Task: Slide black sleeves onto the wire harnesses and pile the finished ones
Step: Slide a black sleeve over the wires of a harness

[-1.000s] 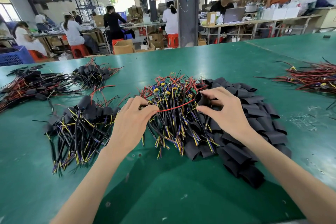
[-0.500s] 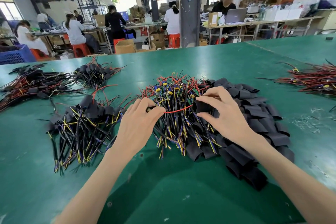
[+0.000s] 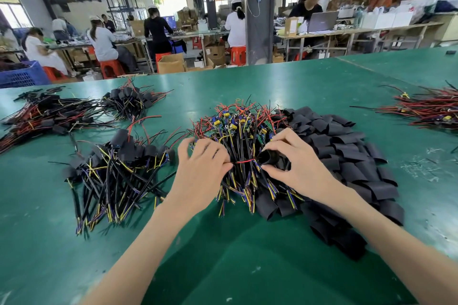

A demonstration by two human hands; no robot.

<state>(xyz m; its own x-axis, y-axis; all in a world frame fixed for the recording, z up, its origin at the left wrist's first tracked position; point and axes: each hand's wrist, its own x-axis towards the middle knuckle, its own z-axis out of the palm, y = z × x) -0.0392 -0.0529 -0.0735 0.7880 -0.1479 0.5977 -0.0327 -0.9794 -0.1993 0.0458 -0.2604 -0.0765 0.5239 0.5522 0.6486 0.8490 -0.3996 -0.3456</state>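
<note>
Here, above the heap of multicoloured unsleeved wire harnesses (image 3: 244, 129) on the green counter (image 3: 223, 255), the left hand (image 3: 203, 163) pinches a thin red wire lead (image 3: 245, 161) lying level and pointing right. Just beside it, the right hand (image 3: 300, 163) grips a short black tubular sleeve (image 3: 269, 157), its mouth facing left to meet the tip.

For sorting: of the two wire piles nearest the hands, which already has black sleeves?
The left pile: sleeves sit on its wires; the centre pile shows bare connectors.

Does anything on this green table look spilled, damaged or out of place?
Nothing spilled or damaged. Only a patch of pale flecks or scuffs marks the green table right of the loose black sleeves; which, I cannot tell.
</note>
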